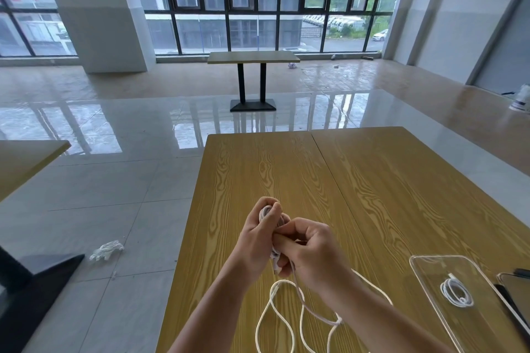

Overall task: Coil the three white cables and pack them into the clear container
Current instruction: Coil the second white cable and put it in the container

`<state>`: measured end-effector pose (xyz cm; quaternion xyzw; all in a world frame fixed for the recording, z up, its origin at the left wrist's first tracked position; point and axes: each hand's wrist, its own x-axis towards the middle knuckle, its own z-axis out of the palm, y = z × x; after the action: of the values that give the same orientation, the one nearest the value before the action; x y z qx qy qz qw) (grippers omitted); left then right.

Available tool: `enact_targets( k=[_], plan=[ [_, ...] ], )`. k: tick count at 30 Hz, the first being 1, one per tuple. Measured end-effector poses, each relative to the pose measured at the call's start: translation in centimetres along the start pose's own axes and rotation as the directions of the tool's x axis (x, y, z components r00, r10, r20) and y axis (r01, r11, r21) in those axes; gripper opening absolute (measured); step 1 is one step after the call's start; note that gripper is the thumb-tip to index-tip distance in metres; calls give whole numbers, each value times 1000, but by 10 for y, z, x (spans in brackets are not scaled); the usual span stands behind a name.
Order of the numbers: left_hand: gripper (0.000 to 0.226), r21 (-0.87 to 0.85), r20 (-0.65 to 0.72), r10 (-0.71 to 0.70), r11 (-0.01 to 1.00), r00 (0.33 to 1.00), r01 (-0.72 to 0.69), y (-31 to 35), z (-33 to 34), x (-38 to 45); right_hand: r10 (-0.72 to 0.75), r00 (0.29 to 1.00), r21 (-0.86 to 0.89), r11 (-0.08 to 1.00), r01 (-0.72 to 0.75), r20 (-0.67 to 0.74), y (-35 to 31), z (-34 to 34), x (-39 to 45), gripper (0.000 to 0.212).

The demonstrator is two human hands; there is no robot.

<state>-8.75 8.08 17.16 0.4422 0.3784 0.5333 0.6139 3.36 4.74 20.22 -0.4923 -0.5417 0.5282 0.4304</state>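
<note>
Loose white cable (282,312) trails on the table (372,180) below my wrists; my left hand (259,235) grips the half-wound coil (265,210), my right hand (311,248) pinches the strand. One coiled cable (456,294) lies in the clear container (424,266); next, probably more winding

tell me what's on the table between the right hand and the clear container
Bare wood in the head view: nothing lies between the right hand and the clear container. The loose white cable runs below the hands.

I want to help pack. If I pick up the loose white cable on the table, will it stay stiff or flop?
Probably flop: the loose white cable lies in soft wavy loops on the table. It looks thin, so likely light. It may uncurl, since both hands pinch the coil.
</note>
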Motion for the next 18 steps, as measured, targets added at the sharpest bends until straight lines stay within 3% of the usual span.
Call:
enact_targets(
  k=[4, 8, 12, 15, 18],
  plan=[
    [25, -113, -148, -17, 994, 989, 0, 5, -2, 5, 53, 992, 5, 999, -53, 114, 1, -6, -8, 16],
    [33, -168, -217, -41, 986, 975, 5, 14, -14, 8, 197, 896, -237, 966, -107, 398, 3, -18, -20, 17],
    [30, -216, -282, -53, 976, 958, -10, 26, -25, 12, 299, 815, -441, 896, -61, 496, 8, -29, -24, 19],
    [32, -223, -261, -41, 975, 964, -19, 33, -29, 14, 415, 797, -580, 808, -102, 438, 14, -33, -22, 19],
    [31, -197, -168, -28, 980, 985, -5, 34, -26, 12, 396, 876, -683, 722, -110, 277, 22, -39, -8, 24]
  ],
)
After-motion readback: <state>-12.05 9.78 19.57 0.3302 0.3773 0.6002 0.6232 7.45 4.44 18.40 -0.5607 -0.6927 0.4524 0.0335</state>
